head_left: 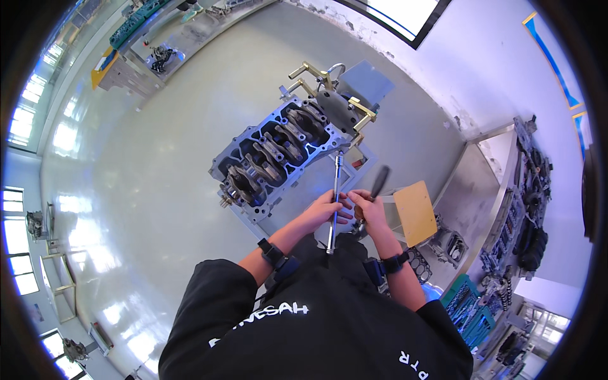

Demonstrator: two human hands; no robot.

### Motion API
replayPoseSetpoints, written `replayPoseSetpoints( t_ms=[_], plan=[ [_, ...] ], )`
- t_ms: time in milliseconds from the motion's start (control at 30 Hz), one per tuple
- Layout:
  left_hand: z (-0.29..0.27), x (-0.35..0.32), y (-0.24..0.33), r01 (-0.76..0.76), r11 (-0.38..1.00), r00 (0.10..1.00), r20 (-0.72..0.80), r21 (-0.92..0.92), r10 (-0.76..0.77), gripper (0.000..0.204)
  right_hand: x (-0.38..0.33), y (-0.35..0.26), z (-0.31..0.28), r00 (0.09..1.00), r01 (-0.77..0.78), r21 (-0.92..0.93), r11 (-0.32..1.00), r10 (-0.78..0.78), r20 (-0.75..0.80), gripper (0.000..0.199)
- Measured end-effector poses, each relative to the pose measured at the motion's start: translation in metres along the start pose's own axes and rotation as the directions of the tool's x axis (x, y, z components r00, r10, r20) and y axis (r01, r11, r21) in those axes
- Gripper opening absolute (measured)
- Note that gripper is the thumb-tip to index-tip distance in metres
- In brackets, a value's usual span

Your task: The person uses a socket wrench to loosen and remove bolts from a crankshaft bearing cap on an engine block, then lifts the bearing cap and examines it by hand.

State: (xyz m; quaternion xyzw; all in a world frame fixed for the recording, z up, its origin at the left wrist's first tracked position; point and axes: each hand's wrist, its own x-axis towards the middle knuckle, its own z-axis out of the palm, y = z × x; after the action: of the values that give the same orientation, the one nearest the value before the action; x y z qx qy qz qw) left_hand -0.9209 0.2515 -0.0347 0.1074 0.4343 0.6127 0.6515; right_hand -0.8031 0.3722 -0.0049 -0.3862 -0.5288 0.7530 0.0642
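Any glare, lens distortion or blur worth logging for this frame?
Head view: bright glare patches on the floor at left; the window at top blown to white; edges bowed, corners dark; the black handle at the right hand looks soft, the engine block sharper.

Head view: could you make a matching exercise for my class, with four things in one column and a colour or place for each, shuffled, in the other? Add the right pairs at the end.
Column one
1. Engine block
2. Bar
3. Board
4. Black-handled tool

Column two
A. Flat and tan, to the right of both hands
B. Held in the right hand
C. Grey, beyond the hands
D. Shiny silver, held in the left hand

Right pairs
1-C
2-D
3-A
4-B
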Motion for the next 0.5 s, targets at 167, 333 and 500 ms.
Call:
replayPoseSetpoints(
  t_ms=[167,333,500],
  plan=[
    [0.024,-0.003,-0.017,0.053,0.942,0.995,0.065,0.331,-0.078,0.060,-0.003,0.025,-0.005,0.984,0.039,-0.245,0.969,-0.079,-0.157,0.034],
    [0.028,0.004,-0.027,0.052,0.926,0.969,0.206,0.375,-0.138,0.060,0.010,0.042,-0.055,0.954,-0.298,-0.046,0.953,0.298,-0.003,0.025],
    [-0.038,0.006,0.030,-0.306,0.241,0.759,0.083,0.921,0.646,0.044,-0.016,0.079,-0.098,0.909,-0.397,0.078,0.914,0.403,-0.100,0.026]
  ],
)
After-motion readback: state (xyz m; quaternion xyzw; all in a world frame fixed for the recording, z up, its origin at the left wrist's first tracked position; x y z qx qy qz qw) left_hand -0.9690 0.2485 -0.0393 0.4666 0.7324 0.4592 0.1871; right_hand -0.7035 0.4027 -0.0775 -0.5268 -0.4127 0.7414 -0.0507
